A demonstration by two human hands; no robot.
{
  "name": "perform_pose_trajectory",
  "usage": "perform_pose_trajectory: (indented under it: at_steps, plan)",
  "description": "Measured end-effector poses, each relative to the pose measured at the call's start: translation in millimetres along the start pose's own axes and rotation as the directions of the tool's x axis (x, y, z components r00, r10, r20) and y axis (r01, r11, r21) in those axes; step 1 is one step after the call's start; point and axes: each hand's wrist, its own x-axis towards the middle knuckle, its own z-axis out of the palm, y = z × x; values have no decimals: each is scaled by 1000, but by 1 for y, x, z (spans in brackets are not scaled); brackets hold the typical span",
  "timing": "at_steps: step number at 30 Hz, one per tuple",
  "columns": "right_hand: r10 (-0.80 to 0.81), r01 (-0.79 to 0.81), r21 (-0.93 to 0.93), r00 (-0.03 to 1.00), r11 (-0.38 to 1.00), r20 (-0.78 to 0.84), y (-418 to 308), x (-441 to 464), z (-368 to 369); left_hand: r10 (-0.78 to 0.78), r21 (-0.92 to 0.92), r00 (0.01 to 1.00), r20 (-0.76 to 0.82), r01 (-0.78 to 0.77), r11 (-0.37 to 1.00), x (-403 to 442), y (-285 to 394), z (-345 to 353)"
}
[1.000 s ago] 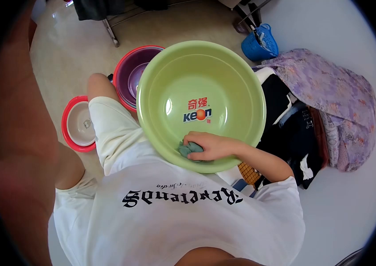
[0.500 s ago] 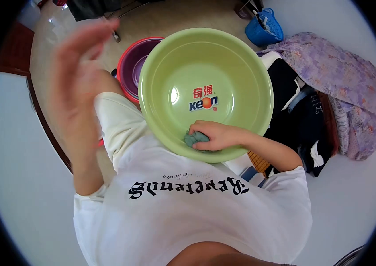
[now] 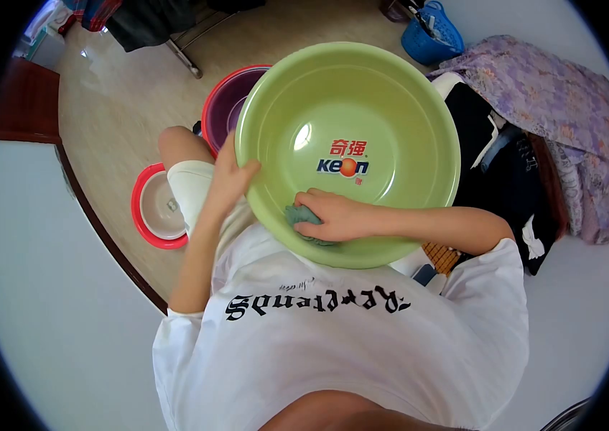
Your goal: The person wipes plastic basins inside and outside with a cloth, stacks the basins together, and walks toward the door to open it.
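Note:
A large light-green plastic basin (image 3: 412, 154) with a printed logo on its bottom rests tilted across my lap. My left hand (image 3: 231, 179) grips its left rim, thumb over the edge and the other fingers outside, partly hidden by the wall. In my right hand (image 3: 329, 215) is a bunched grey-green cloth (image 3: 303, 215), pressed against the basin's inner wall on the side nearest me. Part of the cloth is covered by my fingers.
Behind the basin's left edge stands a red-rimmed purple tub (image 3: 222, 108). A smaller red-and-white basin (image 3: 150, 233) sits on the floor by my knee. At right lie dark clothes (image 3: 495, 194) and a purple floral cloth (image 3: 541, 100); a blue basket (image 3: 430, 36) is farther back.
My left hand has come down from the air at left and taken hold of the basin's rim. My right hand and the cloth have shifted slightly left along the inner wall.

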Motion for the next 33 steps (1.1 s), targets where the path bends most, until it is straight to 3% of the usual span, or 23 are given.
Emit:
perform_pose_trajectory:
  at_steps: [2, 4, 8, 10, 14, 15, 17, 19, 22, 27, 29, 30, 32, 33]
  plan:
    - [-9, 9, 49, 1000, 999, 1, -2, 0, 0, -10, 65, 995, 98, 4, 998, 25, 20, -16]
    - [-8, 5, 48, 999, 999, 49, -9, -11, -8, -103, 207, 990, 91, 83, 975, 51, 37, -24]
    - [-75, 71, 57, 995, 996, 69, -7, -47, -22, -207, 184, 957, 201, 170, 968, 109, 20, -40]
    - [-175, 175, 5, 980, 984, 95, -1, -59, -26, -163, 105, 950, 268, 140, 985, 116, 19, -40]
    - [-117, 109, 89, 988, 990, 101, 8, -55, -28, -40, 92, 957, 286, 15, 996, 117, 29, -14]
    - [-117, 108, 98, 988, 989, 101, 7, -52, -23, -27, 97, 979, 200, 8, 995, 112, 31, -8]
    - [-291, 295, 112, 955, 949, -53, 7, -43, -5, -17, 117, 993, 118, 4, 993, 104, 29, -5]
    - [-303, 320, 137, 944, 937, -132, 6, -23, 7, -136, -89, 985, 107, 146, 985, 102, 27, -6]
    - [-326, 375, 148, 905, 915, -274, 6, 3, 23, -179, -121, 984, 15, 180, 976, 89, 37, 1]
    - [-360, 431, 60, 815, 900, -454, 1, 60, 37, -239, -109, 971, 5, 238, 965, 83, 12, -13]
    - [-129, 286, 192, 809, 939, -574, -1, 84, 32, -268, -129, 963, 8, 267, 955, 81, 15, -11]
    - [-128, 287, 195, 808, 938, -575, 2, 94, 27, -278, -132, 961, -12, 274, 953, 78, 21, -9]
    - [105, 213, 500, 839, 840, -534, 13, 114, 14, -291, -138, 956, -42, 283, 949, 74, 23, -8]
    - [104, 211, 502, 843, 839, -528, 21, 125, 8, -273, -141, 962, -22, 268, 953, 73, 20, -10]
